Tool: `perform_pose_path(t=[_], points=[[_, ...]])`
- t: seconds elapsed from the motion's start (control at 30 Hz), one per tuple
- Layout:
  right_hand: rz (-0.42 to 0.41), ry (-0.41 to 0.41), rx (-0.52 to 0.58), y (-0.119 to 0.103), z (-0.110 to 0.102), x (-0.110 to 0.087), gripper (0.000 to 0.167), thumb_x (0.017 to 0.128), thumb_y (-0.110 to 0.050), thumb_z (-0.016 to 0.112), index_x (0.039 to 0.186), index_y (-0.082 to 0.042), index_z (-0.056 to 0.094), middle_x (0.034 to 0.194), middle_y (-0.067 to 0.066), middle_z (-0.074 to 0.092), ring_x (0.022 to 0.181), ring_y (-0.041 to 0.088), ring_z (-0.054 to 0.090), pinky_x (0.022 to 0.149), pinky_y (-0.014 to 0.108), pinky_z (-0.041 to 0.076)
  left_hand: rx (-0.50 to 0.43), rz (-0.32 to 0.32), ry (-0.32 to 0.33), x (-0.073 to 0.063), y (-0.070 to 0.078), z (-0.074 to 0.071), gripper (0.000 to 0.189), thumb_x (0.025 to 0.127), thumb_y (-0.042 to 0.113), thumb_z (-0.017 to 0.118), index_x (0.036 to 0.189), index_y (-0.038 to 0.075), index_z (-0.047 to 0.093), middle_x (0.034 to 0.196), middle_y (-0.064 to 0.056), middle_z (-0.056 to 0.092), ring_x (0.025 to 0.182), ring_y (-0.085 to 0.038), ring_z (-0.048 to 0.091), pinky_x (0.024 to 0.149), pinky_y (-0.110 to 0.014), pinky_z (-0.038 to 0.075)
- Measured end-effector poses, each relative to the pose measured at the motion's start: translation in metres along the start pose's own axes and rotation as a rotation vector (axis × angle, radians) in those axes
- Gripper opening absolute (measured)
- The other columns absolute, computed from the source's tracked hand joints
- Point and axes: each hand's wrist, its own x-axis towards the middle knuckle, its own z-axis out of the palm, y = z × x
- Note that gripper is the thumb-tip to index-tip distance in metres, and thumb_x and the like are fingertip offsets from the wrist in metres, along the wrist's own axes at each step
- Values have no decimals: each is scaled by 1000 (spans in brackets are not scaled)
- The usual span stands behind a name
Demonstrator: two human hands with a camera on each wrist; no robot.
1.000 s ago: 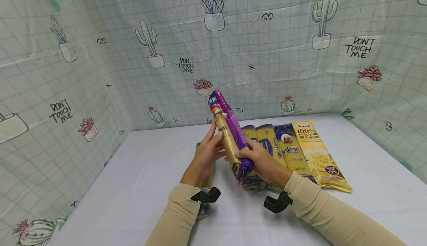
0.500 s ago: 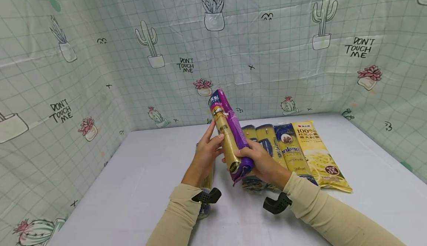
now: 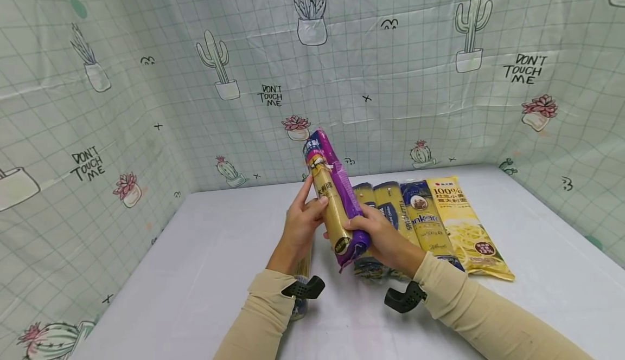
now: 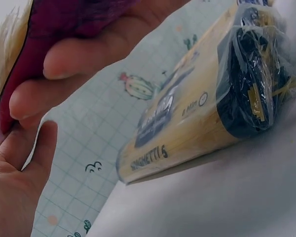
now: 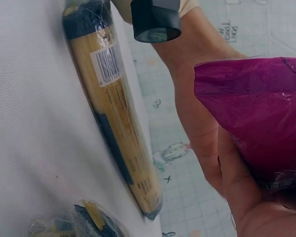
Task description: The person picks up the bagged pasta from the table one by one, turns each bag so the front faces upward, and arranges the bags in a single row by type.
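Observation:
Both hands hold up a purple and gold packet of pasta point(image 3: 332, 203), tilted with its top end leaning left and away. My left hand point(image 3: 303, 222) grips its left side, with the thumb on the gold front. Lower on the right side, my right hand point(image 3: 386, 235) grips it, thumb across the front and fingers beneath. The purple underside point(image 5: 256, 108) shows in the right wrist view. Below the left forearm a spaghetti packet point(image 5: 116, 113) stands on its narrow side, partly hidden. Behind the right hand lie spaghetti packets point(image 3: 390, 197) with blue ends.
On the white table point(image 3: 215, 251), a blue and gold pasta packet point(image 3: 425, 219) and a yellow pasta bag point(image 3: 471, 230) continue the row to the right. A cactus-print cloth point(image 3: 342, 78) encloses the back and sides.
The held packet has turned slightly, showing more of its gold front, and its lower end has shifted a little left. Both hands keep hold of it; the packets on the table stay put.

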Motion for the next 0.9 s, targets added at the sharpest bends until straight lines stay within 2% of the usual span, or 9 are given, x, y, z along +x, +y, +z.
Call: perform_pose_path(t=[0.2, 0.43, 0.6, 0.9], points=[[3, 2, -17, 1, 0, 1, 57, 97, -17, 49, 146, 5, 32, 120, 22, 62, 103, 33, 68, 85, 43, 56, -16, 5, 13, 1, 0, 3, 77, 98, 15, 62, 162, 25, 19, 135, -24, 57, 112, -21, 62, 100, -35, 44], [-17, 6, -67, 2, 0, 3, 55, 96, -16, 51, 144, 6, 34, 116, 21, 63, 97, 28, 69, 83, 43, 57, -12, 28, 22, -1, -1, 3, 77, 98, 14, 63, 161, 27, 21, 135, -24, 57, 112, -23, 61, 100, -33, 45], [-7, 6, -84, 3, 1, 3, 58, 97, -17, 54, 146, 4, 32, 120, 23, 61, 102, 30, 67, 86, 45, 56, -7, 43, 27, 0, 0, 3, 77, 98, 13, 63, 161, 25, 22, 133, -24, 58, 111, -22, 62, 100, -33, 45], [14, 70, -141, 2, 6, 3, 62, 96, -22, 59, 147, -1, 32, 125, 23, 58, 106, 30, 66, 87, 46, 56, 14, 44, 43, 2, -1, 3, 76, 97, 10, 64, 160, 22, 24, 124, -23, 60, 106, -21, 62, 93, -30, 49]])
